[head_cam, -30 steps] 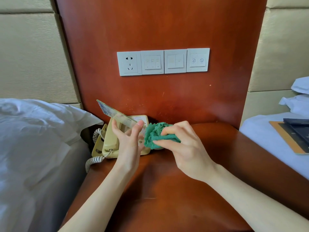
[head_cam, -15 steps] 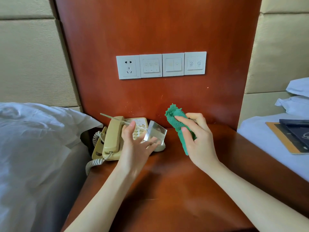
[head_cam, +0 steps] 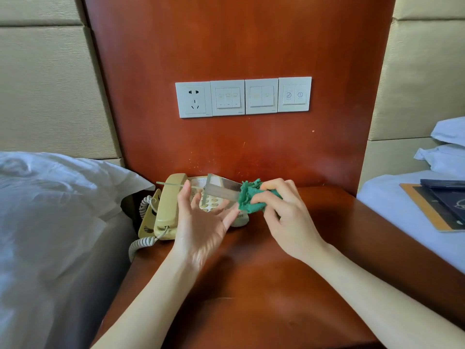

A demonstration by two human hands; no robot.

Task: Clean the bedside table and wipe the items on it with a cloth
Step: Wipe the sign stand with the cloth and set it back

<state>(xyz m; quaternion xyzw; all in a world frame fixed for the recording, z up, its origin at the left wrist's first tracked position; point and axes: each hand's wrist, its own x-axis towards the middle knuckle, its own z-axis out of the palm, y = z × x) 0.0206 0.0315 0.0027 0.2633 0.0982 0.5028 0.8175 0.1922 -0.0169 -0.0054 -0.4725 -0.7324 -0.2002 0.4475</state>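
Green fuzzy cloth (head_cam: 251,197) is bunched up in the right hand (head_cam: 284,220), fingers curled round it, pressed against the right edge of a clear acrylic sign holder (head_cam: 221,190). The left hand (head_cam: 201,222) holds that holder up over the beige corded telephone (head_cam: 168,210), thumb on one side, fingers spread loosely under it. Phone sits at the back left of the glossy reddish-brown wooden worktop (head_cam: 251,298), right by the white pillow (head_cam: 63,197).
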